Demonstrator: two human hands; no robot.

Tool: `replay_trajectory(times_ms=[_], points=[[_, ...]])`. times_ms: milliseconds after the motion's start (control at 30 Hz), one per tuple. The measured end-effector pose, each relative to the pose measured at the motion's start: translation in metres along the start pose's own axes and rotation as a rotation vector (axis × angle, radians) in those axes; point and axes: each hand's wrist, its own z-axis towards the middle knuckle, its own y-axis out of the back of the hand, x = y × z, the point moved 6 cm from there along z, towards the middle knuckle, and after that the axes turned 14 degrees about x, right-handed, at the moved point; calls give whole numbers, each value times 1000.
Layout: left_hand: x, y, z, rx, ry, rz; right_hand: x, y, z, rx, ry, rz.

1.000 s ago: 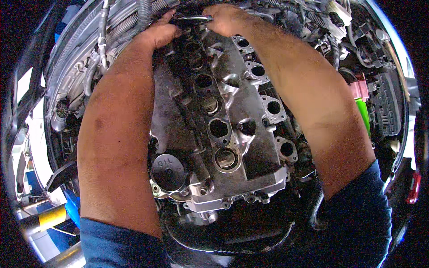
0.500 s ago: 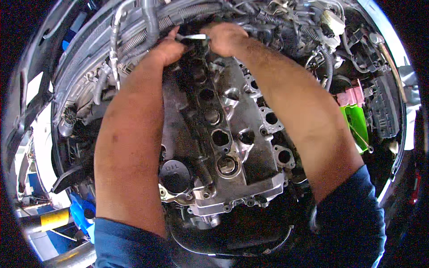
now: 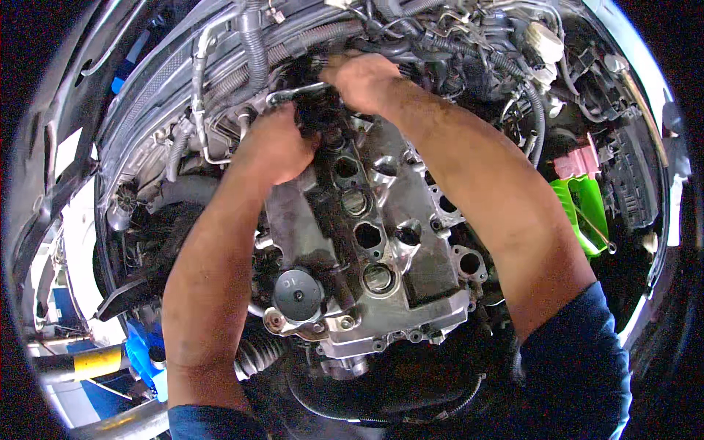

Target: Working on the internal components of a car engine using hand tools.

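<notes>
A grey metal engine valve cover (image 3: 381, 249) with several round plug holes lies in the middle of the engine bay. At its far end my right hand (image 3: 363, 79) grips a shiny metal wrench (image 3: 293, 94) that lies sideways. My left hand (image 3: 275, 147) is closed on a dark part just below the wrench head, at the cover's upper left corner. What the wrench head sits on is hidden by my fingers. A black round oil filler cap (image 3: 297, 295) sits on the cover's near left corner, beside my left forearm.
Corrugated hoses and wiring (image 3: 257, 44) run across the far side of the bay. A green plastic container (image 3: 583, 209) and a pink part (image 3: 579, 163) sit at the right. A blue object (image 3: 143, 352) and a yellow bar (image 3: 95, 359) show lower left.
The view has shifted so the engine and both hands sit lower and further right in the picture. Both hands stay at the far end of the cover with the wrench.
</notes>
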Motion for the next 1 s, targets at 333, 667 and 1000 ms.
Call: replay_trajectory(times_ms=[333,667,1000], points=[[0,10,-17,-347,21,-36,23,20,-20,-193,121,-63],[-26,11,-113,-800,-274,-171,47,52,-87,-151,136,6],[-11,33,-231,-870,-238,-131,105,107,-210,-139,383,237]])
